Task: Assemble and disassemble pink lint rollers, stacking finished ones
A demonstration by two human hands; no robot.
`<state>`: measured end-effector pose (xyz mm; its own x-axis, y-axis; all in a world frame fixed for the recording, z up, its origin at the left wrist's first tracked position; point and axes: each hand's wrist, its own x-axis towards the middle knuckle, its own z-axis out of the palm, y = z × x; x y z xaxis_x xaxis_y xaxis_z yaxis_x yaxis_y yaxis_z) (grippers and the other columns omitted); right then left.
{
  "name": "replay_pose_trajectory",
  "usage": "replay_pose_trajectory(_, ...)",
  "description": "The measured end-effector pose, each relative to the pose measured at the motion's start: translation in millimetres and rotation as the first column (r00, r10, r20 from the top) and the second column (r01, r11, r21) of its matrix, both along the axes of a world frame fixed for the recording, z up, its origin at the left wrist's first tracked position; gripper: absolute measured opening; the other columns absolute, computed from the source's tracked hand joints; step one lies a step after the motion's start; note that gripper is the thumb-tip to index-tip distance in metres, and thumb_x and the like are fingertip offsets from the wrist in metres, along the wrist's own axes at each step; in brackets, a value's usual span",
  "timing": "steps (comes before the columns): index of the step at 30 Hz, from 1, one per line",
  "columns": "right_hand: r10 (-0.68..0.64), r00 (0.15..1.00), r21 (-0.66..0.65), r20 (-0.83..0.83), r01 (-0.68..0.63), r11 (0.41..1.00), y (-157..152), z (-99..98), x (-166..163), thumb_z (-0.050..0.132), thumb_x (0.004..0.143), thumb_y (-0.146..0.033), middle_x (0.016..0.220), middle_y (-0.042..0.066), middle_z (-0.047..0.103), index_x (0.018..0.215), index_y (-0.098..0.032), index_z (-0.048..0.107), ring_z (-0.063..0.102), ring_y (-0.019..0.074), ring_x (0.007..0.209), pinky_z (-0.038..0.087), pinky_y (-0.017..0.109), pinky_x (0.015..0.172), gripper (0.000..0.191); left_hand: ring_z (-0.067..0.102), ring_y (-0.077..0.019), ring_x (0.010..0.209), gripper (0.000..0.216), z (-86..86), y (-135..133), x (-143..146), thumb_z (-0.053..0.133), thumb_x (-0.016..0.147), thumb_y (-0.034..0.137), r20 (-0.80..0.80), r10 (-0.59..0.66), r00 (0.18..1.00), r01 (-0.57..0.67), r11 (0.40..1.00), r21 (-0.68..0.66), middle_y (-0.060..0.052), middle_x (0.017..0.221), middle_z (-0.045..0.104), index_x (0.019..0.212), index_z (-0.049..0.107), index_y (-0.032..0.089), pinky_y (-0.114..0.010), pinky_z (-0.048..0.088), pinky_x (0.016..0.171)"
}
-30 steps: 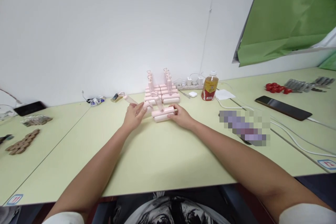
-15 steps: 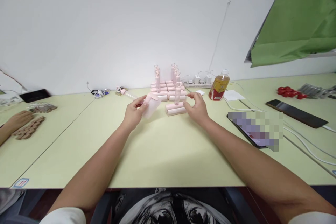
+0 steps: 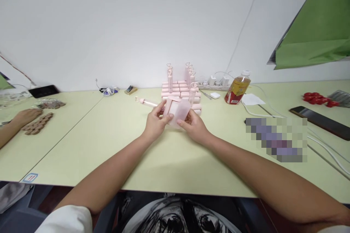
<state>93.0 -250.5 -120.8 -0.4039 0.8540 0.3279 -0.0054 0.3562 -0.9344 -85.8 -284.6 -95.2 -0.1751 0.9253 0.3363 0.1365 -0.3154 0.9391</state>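
Flat, pale pink folded card carton blank [image 3: 177, 111], held above the light green table top [image 3: 169, 160] at centre, just in front of the stack of closed pink oblong boxes [image 3: 180, 93] at 12 o'clock. Left hand [image 3: 155, 125] closed on the blank's left edge, thumb on the near face, fingers behind; right hand [image 3: 195, 127] pinching the lower right edge likewise. Judged very light, thin and flexible: easily creased or dented, smooth-faced, so best gripped by the edges and fold lines with fingertip pressure only, never across the open panels. Clear pink tubes with heart-shaped tops [image 3: 188, 72] standing upright on and behind the stack; one more lying loose at 11 o'clock [image 3: 146, 101]. Amber plastic drink bottle with red label [image 3: 237, 88] at 1 o'clock, beside a white power strip [image 3: 214, 82]. Black phone [image 3: 319, 120] at 3 o'clock. Another person's hand [image 3: 24, 116] at 9 o'clock, resting by brown blocks [image 3: 37, 124].
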Motion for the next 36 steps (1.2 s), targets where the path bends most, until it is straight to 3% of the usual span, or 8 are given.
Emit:
replay_pose_trajectory(6,-0.088,0.965,0.083,0.246,0.069,0.994,-1.5,14.0,7.4,0.063,0.085,-0.041,0.119,0.008,0.064,0.132,-0.025,0.049,0.065,0.0193,0.079,0.051,0.035,0.072,0.052,0.059,-0.0179,0.086,0.089,15.8,16.8,-31.3,0.084,0.06,0.047,0.18,0.299,0.937,-0.317,0.945,0.082,-0.008,0.105,0.06,0.136,0.046,0.02,-0.027,0.051,0.07)
replay_pose_trajectory(11,-0.19,0.777,0.34,0.6,-0.032,0.94,-0.1,22.7,-6.0,0.062,0.084,-0.041,0.127,0.013,0.061,0.14,-0.022,0.048,0.059,0.0296,0.107,0.046,0.039,0.086,0.06,0.062,-0.0192,0.095,0.069,24.5,29.1,-56.5,0.074,0.07,0.053,0.438,0.323,0.839,-0.394,0.915,0.081,-0.01,0.112,0.061,0.125,0.047,0.023,-0.026,0.051,0.07)
replay_pose_trajectory(17,-0.239,0.493,0.408,0.836,-0.269,0.873,15.1,36.7,-49.4,0.053,0.09,-0.034,0.111,0.017,0.064,0.119,-0.018,0.061,0.064,0.0309,0.088,0.046,0.038,0.072,0.034,0.063,-0.0185,0.098,0.055,22.9,30.1,-56.9,0.068,0.075,0.05,0.449,0.298,0.842,-0.375,0.923,0.091,-0.008,0.115,0.063,0.12,0.05,0.024,-0.027,0.051,0.075)
replay_pose_trajectory(23,-0.255,0.464,0.412,0.848,-0.276,0.868,41.1,41.7,-75.9,0.056,0.087,-0.023,0.113,0.018,0.065,0.114,-0.018,0.062,0.065,0.0328,0.094,0.048,0.04,0.077,0.028,0.062,-0.0188,0.098,0.054,21.6,27.7,-52.3,0.066,0.076,0.051,0.42,0.256,0.871,-0.321,0.943,0.09,-0.007,0.111,0.063,0.118,0.05,0.023,-0.026,0.051,0.073)
replay_pose_trajectory(26,-0.298,0.543,0.454,0.785,-0.177,0.873,40.9,42.6,-74.7,0.054,0.086,-0.018,0.133,0.019,0.056,0.126,-0.018,0.057,0.062,0.0328,0.106,0.048,0.042,0.085,0.04,0.061,-0.0192,0.102,0.053,22.1,26.8,-52.1,0.064,0.08,0.049,0.412,0.218,0.885,-0.277,0.957,0.088,-0.008,0.116,0.061,0.123,0.049,0.023,-0.027,0.052,0.076)
replay_pose_trajectory(28,-0.291,0.714,0.464,0.637,-0.054,0.884,34.2,43.5,-70.8,0.051,0.089,-0.021,0.141,0.018,0.05,0.133,-0.017,0.052,0.06,0.0309,0.111,0.048,0.044,0.092,0.044,0.061,-0.0192,0.101,0.052,21.3,26.0,-49.4,0.062,0.082,0.045,0.422,0.203,0.884,-0.264,0.96,0.09,-0.008,0.116,0.061,0.127,0.048,0.024,-0.027,0.052,0.077)
replay_pose_trajectory(31,-0.124,0.94,0.278,0.317,0.033,0.96,18.0,44.5,-62.9,0.051,0.093,-0.036,0.134,0.015,0.056,0.137,-0.018,0.046,0.063,0.0251,0.101,0.052,0.042,0.088,0.048,0.063,-0.0187,0.094,0.057,16.6,21.6,-36.6,0.059,0.085,0.04,0.377,0.146,0.914,-0.19,0.978,0.081,-0.007,0.107,0.061,0.137,0.042,0.025,-0.029,0.053,0.077)
replay_pose_trajectory(36,0.033,0.999,-0.026,0.042,-0.032,0.999,-6.4,43.5,-39.6,0.066,0.081,-0.049,0.11,0.009,0.065,0.122,-0.021,0.049,0.065,0.0217,0.087,0.056,0.031,0.06,0.053,0.064,-0.0186,0.094,0.072,5.8,2.1,-2.0,0.056,0.088,0.041,0.123,-0.071,0.99,0.06,0.994,0.087,-0.009,0.114,0.058,0.151,0.027,0.026,-0.031,0.053,0.077)
